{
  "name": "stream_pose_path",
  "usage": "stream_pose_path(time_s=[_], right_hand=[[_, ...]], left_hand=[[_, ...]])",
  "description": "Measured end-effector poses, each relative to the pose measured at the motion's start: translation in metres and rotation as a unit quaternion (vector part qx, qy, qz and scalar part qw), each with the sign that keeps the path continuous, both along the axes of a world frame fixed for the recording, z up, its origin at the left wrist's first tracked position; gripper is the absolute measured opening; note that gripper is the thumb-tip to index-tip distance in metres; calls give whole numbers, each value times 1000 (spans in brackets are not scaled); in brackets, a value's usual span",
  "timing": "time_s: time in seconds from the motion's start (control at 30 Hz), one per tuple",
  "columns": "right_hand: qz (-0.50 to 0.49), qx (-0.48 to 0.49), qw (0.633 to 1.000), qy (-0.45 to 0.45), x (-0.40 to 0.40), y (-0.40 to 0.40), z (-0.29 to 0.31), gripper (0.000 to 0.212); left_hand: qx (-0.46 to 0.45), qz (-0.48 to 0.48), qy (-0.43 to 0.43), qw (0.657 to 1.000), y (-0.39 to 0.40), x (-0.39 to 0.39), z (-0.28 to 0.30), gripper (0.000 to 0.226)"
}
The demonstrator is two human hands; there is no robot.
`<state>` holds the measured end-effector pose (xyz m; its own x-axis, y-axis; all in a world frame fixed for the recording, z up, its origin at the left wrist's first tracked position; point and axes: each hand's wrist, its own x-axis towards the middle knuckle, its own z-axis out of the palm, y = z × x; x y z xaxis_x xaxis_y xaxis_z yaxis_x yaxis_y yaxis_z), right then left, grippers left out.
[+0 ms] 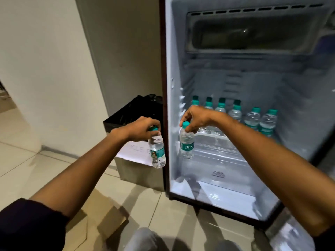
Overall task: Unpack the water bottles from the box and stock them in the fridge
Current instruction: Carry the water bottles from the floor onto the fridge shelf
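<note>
My left hand (pixel 143 128) grips a small water bottle (pixel 157 153) by its teal cap; the bottle hangs just left of the fridge's left wall. My right hand (pixel 196 118) pinches the cap of a second bottle (pixel 187 144), held at the front left of the open fridge (pixel 169 73), near the edge of its clear shelf (pixel 217 140). Several teal-capped bottles (pixel 252 117) stand in a row at the back of that shelf. The cardboard box (pixel 101 214) lies on the floor at the bottom left, partly behind my left arm.
A black-lined bin (pixel 130 113) with a paper sign stands against the wall just left of the fridge. A freezer compartment (pixel 253 33) fills the fridge's top. The floor is tiled; my knees show at the bottom edge.
</note>
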<state>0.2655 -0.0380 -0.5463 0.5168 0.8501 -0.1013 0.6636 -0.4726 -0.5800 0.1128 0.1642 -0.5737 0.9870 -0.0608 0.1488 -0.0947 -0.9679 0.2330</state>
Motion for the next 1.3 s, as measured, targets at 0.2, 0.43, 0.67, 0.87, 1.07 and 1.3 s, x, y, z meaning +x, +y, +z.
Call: stream_pose_path(time_s=[0.2,0.43,0.67,0.87,1.07,1.3], right_hand=[[-64,28,998,2,31,-61,30,12],[-126,39,991,-17,47,-113,54,17],[-161,44,985,-31,62,-141,68,16],[-191,60,978,-55,69,-159,81,17],[-229,92,963,-105,72,-169,89,25],[-265,124,947,-136,79,-179,91,28]], left_hand=[[-33,22,-9,999,-50,54,35,32],[-120,8,57,991,-102,105,73,43],[-219,3,102,970,-134,135,95,30],[-208,-7,118,971,-147,151,104,38],[-168,-21,116,979,-155,160,112,21],[-77,-11,46,996,-163,171,105,36]])
